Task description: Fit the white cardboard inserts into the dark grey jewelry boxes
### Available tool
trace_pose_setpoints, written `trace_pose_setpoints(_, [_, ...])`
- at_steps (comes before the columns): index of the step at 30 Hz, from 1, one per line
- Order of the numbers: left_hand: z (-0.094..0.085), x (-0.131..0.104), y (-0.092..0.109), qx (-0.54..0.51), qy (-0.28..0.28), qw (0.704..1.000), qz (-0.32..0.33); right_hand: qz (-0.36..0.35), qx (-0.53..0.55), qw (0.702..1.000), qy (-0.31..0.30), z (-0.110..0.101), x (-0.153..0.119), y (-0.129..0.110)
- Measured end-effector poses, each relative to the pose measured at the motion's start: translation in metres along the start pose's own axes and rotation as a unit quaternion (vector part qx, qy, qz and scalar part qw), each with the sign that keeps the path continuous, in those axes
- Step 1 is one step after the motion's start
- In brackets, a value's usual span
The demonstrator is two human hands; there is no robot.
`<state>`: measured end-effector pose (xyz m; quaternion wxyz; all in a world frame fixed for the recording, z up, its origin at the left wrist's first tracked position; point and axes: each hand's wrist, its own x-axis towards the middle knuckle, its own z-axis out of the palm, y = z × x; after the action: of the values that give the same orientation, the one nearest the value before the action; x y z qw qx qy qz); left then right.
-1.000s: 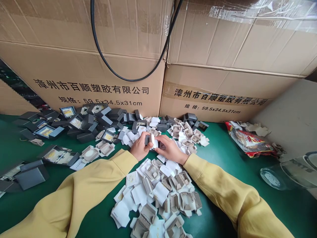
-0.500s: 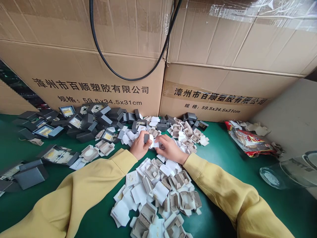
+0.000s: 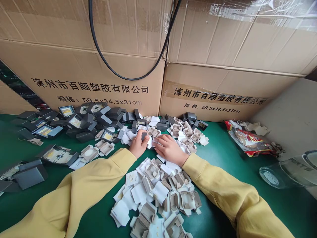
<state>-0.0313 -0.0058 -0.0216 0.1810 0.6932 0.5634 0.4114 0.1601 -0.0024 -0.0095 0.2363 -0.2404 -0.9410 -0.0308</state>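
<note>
Near the middle of the green table, my left hand [image 3: 138, 145] is closed on a small dark box [image 3: 144, 136], its thumb along the side. A white piece [image 3: 149, 142] shows just right of that thumb. My right hand [image 3: 170, 148] lies palm down beside it, with its fingers partly bent and pointing left; whatever is under the fingertips is hidden. White and grey folded card inserts [image 3: 160, 191] are heaped in front of both hands. Behind them lie more inserts [image 3: 190, 134] and a large pile of dark boxes [image 3: 86, 122], several of them open.
Large cardboard cartons [image 3: 99, 72] stand along the back, with a black cable [image 3: 126, 78] hanging before them. A red and clear plastic packet [image 3: 252, 140] lies at the right, near a glass jar [image 3: 292, 172] on its side. More dark boxes [image 3: 32, 175] sit at the left.
The dark box in my left hand has turned and sits lower. My right hand has flattened, its fingers now covering the white piece they were touching.
</note>
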Motion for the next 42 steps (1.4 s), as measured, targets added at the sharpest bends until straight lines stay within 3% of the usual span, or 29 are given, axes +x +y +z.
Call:
trace_pose_setpoints(10, [-0.001,0.001,0.0,-0.026,-0.017,0.999,0.016,-0.037,-0.02,0.999,-0.033,0.0,0.003,-0.001])
trace_pose_setpoints(18, [-0.005,0.001,0.006,-0.052,-0.082,0.995,0.015,0.017,0.021,0.999,-0.018,0.002,0.002,-0.001])
trace_pose_setpoints(26, [-0.005,-0.004,0.014,-0.103,-0.145,0.984,0.001,0.1,0.099,0.989,0.047,0.006,0.002,0.001])
trace_pose_setpoints(37, [-0.004,-0.006,0.014,-0.156,-0.166,0.973,-0.021,0.117,0.15,0.981,0.039,0.008,0.002,0.0])
trace_pose_setpoints(42, [-0.002,-0.009,0.015,-0.108,-0.123,0.986,-0.011,0.105,0.152,0.982,0.046,0.009,0.002,-0.001])
